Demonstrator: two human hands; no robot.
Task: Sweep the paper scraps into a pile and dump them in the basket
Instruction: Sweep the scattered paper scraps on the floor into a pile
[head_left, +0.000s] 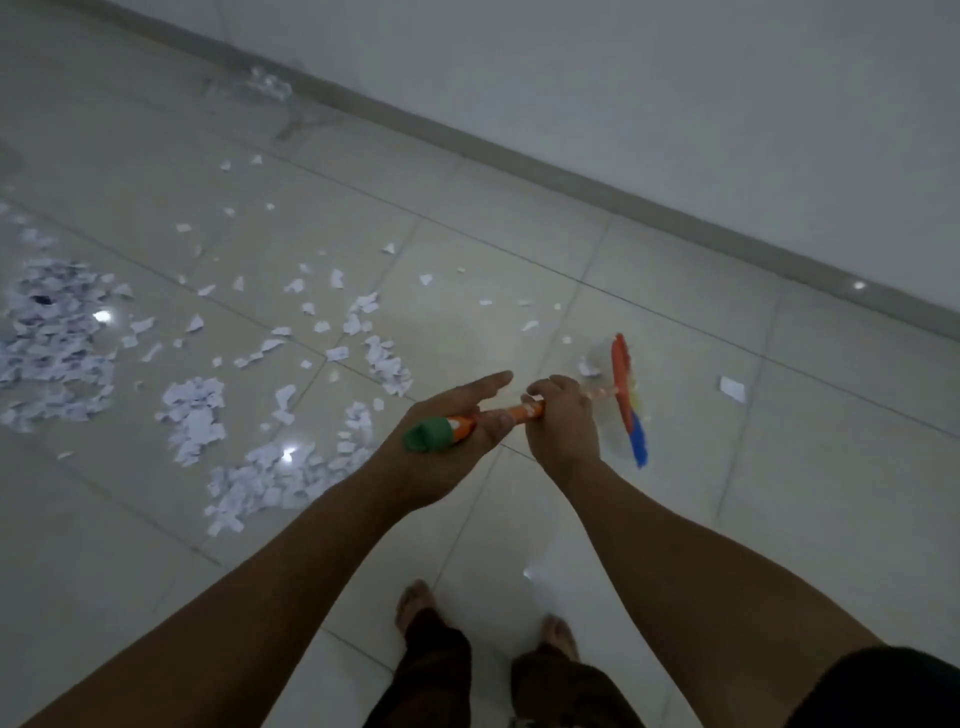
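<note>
White paper scraps (192, 415) lie strewn over the glossy tiled floor, thickest in a heap (52, 343) at the far left. Both hands hold a broom with an orange handle (524, 414) and a green end cap (428, 435). My left hand (457, 421) holds the handle just below the cap, its index finger stretched out straight. My right hand (561, 415) grips the handle further down. The broom head (626, 395), orange and blue and motion-blurred, touches the floor to the right of the scraps. One scrap (589, 369) lies against it. No basket is in view.
A grey wall with a baseboard (571, 182) runs diagonally across the back. A small cluster of scraps (267, 83) sits near it at top left. A lone scrap (732, 389) lies right of the broom. My bare feet (413, 603) stand on the tiles below.
</note>
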